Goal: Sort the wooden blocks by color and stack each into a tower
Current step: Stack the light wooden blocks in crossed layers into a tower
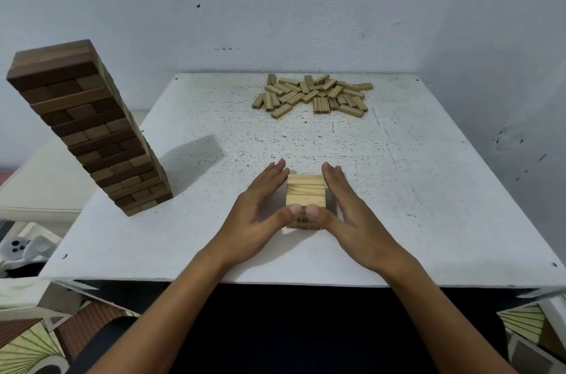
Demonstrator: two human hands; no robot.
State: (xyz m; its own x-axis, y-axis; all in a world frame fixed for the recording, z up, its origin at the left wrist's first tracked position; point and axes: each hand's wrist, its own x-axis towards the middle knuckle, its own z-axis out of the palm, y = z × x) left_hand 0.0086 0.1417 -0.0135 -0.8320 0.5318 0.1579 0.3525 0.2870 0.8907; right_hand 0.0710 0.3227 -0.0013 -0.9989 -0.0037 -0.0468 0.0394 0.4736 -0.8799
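Low in the frame, two bare forearms reach up from the bottom edge over the near rim of the white table (428, 220). The left hand (260, 208) and the right hand (352, 214) flank a short light stack (306, 200) at lower centre. Each hand lies with straight fingers flat along one side of the stack, and both thumbs touch its near face. Neither hand is closed round anything. I take this as squaring up: pressing the sides in together lines the blocks so the next layer sits true. The stack is only a few layers high, its top layer showing side-by-side blocks with pale grain, and dark printed numbers show on the block ends below the thumbs.

Left of middle stands the dark tower (92, 131), tall, built of brown blocks in crossed layers, casting a shadow to its right on the table. It looks tilted toward the upper left, which may be the wide lens, though I cannot be sure. It looks finished, so the dark colour seems sorted already.

Further up, in the upper centre, the loose light blocks (312, 96) lie in a scattered pile near the table's far edge, well apart from the hands. That pile is the supply for the light tower, most of which is not yet built.

Beyond is a rough white wall (398, 21).
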